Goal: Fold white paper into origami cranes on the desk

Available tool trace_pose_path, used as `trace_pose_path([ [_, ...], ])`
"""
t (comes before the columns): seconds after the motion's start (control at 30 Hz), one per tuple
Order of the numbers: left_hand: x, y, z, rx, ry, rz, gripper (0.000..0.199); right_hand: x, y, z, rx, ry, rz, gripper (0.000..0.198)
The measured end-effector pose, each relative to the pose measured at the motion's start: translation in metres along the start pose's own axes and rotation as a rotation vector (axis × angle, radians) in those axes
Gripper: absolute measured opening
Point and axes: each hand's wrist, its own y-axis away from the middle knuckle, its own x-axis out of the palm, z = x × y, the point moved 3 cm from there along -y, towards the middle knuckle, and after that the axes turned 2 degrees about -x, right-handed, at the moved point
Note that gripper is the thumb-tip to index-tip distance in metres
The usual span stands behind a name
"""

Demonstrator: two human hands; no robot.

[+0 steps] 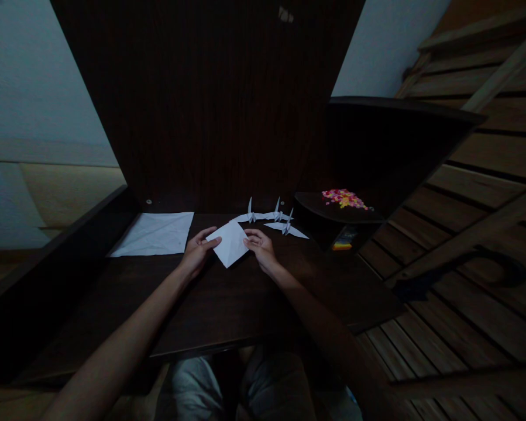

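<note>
A folded square of white paper (229,244) is held up between my two hands, turned so that one corner points toward me. My left hand (198,250) pinches its left corner, thumb on top. On the opposite corner my right hand (261,249) grips in the same way. Just behind the paper stand three white origami cranes: one on the left (251,217), one in the middle (278,216) and one nearer on the right (287,227). Their wings are spread. To the left lies a creased white paper sheet (157,234).
The dark wooden desk (227,316) has a tall back panel (210,105) and a raised left side (56,245). At right, a small shelf (315,206) bears a pile of pink, red and yellow bits (344,198). Wooden slats (468,321) stand beyond it.
</note>
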Motion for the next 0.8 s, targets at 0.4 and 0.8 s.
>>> trace_pose_path([
  [0.4,-0.01,-0.008,0.003,0.386,-0.997,0.241,0.026,-0.004,0.003,0.0,-0.308,0.954,0.278,0.014],
  [0.8,-0.021,-0.009,-0.011,0.355,-1.078,0.42,0.046,-0.019,0.001,0.008,-0.257,1.036,0.524,0.037],
])
